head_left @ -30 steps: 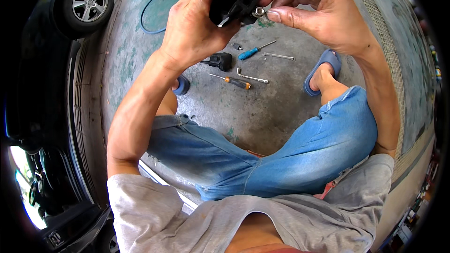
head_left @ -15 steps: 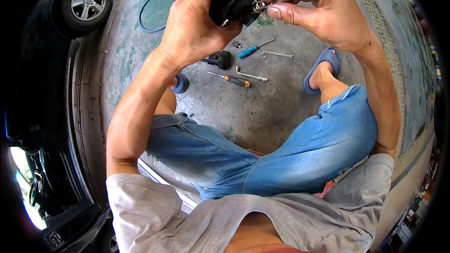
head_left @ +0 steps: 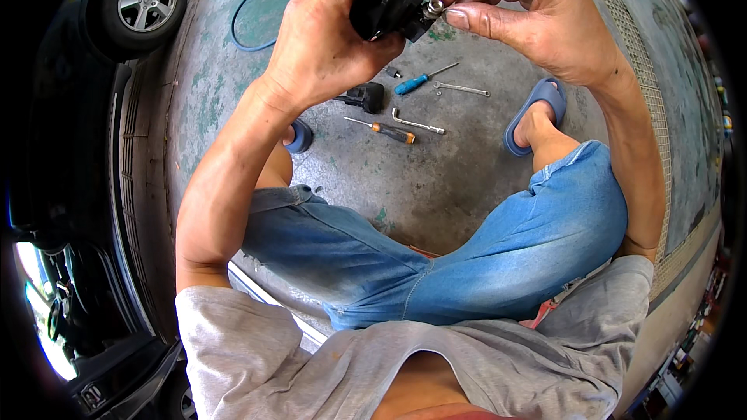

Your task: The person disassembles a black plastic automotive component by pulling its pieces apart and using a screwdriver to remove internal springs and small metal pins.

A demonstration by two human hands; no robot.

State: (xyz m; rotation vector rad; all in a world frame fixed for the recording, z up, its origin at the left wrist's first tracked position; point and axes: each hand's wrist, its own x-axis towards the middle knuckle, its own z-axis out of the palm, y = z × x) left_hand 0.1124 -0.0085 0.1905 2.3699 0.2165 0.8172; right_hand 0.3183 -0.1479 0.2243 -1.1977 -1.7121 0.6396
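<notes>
Up at the top of the view, my left hand [head_left: 323, 50] is wrapped round a black plastic part [head_left: 397, 8] of blocky shape. A shiny round metal fitting [head_left: 433, 8] sits at the part's right end. My right hand [head_left: 537, 19] is closed about that end: the thumb tip lies beside the fitting, and the forefinger touches the part's upper edge. The other right fingers curl behind, and what they touch is partly hidden. Below the hands, a blue-handled screwdriver [head_left: 411, 85] and a combination spanner [head_left: 463, 89] lie on the floor.
Nearer lie an orange-and-black screwdriver [head_left: 393, 134], an L-shaped socket wrench [head_left: 419, 122] and a black plastic piece [head_left: 366, 97]. A blue hose [head_left: 235, 27] curves at the far left. A dark car with its wheel [head_left: 146, 1] stands left; a drain grating [head_left: 650, 101] runs along the right.
Both hands and the black plastic part have shifted very slightly to the right. The grip looks the same, and the tools on the floor have not moved.
</notes>
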